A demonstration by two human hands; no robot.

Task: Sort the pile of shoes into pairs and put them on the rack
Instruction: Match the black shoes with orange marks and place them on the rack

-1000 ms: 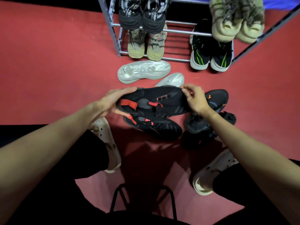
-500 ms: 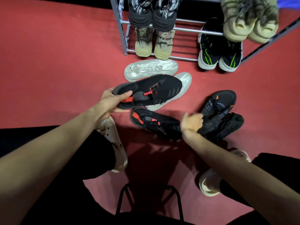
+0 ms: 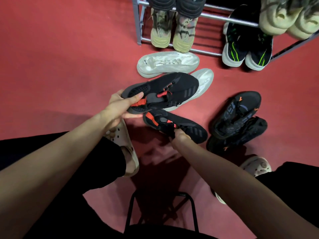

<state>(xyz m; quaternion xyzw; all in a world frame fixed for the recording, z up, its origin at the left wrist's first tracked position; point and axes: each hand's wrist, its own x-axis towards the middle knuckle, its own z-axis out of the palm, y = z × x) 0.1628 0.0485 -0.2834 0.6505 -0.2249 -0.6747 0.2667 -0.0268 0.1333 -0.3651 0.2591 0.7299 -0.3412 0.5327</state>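
My left hand (image 3: 119,106) grips the heel of a black shoe with red tabs (image 3: 165,91), held just above the floor. Its match, a second black-and-red shoe (image 3: 186,125), lies on the red floor below it, and my right hand (image 3: 178,136) is closed on its tongue. Two white shoes lie beyond: one on its side (image 3: 167,63), the other (image 3: 203,80) partly hidden under the held shoe. A black pair with orange marks (image 3: 238,118) is piled at the right. The metal rack (image 3: 224,19) stands at the top.
On the rack's low shelf stand a tan pair (image 3: 172,31) and a black pair with green stripes (image 3: 246,47); darker and pale pairs sit on the shelf above. My feet in pale clogs (image 3: 127,152) flank a black stool frame (image 3: 160,209).
My right hand let go of the held shoe's toe, dropped to the floor and closed on the second black-and-red shoe. My left hand keeps the first shoe, shifted slightly left.
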